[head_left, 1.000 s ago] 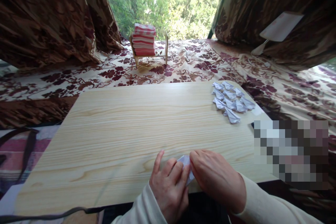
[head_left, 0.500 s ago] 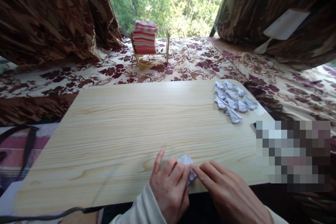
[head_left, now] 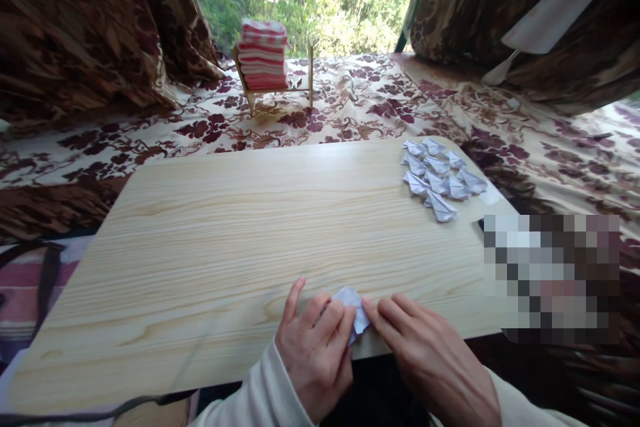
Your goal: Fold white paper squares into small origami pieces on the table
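Note:
A small piece of folded white paper (head_left: 353, 307) lies at the near edge of the light wooden table (head_left: 240, 233). My left hand (head_left: 314, 347) rests on its left side with curled fingers pressing it down, index finger stretched out. My right hand (head_left: 430, 353) touches its right side, fingers held together and pressed against the fold. Both wear cream sleeves.
Several finished folded white paper pieces (head_left: 437, 177) lie at the table's far right corner. Beyond is a floral cloth (head_left: 350, 113) with a small wooden rack holding stacked red-and-white papers (head_left: 264, 63). Brown curtains hang on both sides. A dark strap (head_left: 100, 407) lies at the near left.
My right hand has flattened and slid back toward me along the paper's right side. The view has tilted slightly down and left. My left hand stays on the paper.

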### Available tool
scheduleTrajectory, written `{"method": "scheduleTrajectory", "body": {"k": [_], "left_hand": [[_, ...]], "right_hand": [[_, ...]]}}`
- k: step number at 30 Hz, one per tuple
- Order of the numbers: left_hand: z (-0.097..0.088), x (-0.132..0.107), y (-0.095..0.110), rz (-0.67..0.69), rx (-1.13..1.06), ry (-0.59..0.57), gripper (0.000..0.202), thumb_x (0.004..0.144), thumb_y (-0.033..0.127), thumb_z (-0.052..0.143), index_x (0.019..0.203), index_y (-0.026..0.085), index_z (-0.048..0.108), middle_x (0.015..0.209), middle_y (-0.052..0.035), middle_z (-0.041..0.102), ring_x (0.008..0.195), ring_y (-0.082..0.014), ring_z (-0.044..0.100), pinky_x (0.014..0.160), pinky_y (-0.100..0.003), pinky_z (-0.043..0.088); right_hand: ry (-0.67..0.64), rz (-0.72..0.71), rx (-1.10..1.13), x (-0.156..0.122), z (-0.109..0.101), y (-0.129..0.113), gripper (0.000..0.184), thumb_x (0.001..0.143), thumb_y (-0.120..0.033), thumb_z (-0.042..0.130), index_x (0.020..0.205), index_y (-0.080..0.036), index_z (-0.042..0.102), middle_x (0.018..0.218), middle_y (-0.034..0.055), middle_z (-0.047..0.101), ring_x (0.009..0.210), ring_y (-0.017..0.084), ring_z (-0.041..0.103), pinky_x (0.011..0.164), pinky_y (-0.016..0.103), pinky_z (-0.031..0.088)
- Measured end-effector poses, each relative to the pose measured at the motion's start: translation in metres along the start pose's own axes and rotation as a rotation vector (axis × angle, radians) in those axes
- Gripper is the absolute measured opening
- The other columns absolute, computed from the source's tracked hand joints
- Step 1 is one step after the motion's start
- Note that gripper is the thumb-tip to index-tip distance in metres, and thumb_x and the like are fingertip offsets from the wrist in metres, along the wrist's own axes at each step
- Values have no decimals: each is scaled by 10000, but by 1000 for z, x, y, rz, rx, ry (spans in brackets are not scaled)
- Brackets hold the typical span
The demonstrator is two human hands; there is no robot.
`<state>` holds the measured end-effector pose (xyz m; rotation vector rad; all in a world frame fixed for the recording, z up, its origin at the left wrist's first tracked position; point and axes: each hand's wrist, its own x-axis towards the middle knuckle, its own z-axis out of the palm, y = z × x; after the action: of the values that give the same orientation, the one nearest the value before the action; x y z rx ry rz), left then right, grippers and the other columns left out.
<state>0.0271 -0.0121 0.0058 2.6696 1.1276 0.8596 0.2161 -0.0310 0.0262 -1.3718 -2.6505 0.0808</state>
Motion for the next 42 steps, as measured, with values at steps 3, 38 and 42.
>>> {"method": "scheduleTrajectory", "body": {"k": [3, 38, 42], "left_hand": [[0, -1, 0, 25, 8, 4, 268, 809, 203, 480, 1038, 153, 610, 999, -52, 637, 1007, -206, 519, 1087, -513, 182], [-29, -7, -5, -2, -39, 101, 278, 805, 135, 435, 989, 195, 634, 932, -56, 616, 935, -189, 529, 1020, -486, 261], [-15, -17, 6, 97, -15, 49, 280, 831, 299, 478, 1064, 225, 614, 954, -48, 602, 919, -186, 531, 1035, -474, 239]], "right_hand": [[-1, 39, 30, -7, -9, 5, 451, 760, 26, 366, 1181, -96, 475, 846, 69, 564, 758, 189, 521, 658, 304, 478], [119, 80, 232, -6, -17, 1, 508, 804, -4, 338, 1262, -198, 439, 985, 77, 549, 853, 189, 516, 717, 326, 463], [93, 73, 263, 13, -13, 7, 456, 802, -9, 356, 1188, -196, 509, 969, 81, 542, 868, 194, 505, 730, 336, 465]]}}
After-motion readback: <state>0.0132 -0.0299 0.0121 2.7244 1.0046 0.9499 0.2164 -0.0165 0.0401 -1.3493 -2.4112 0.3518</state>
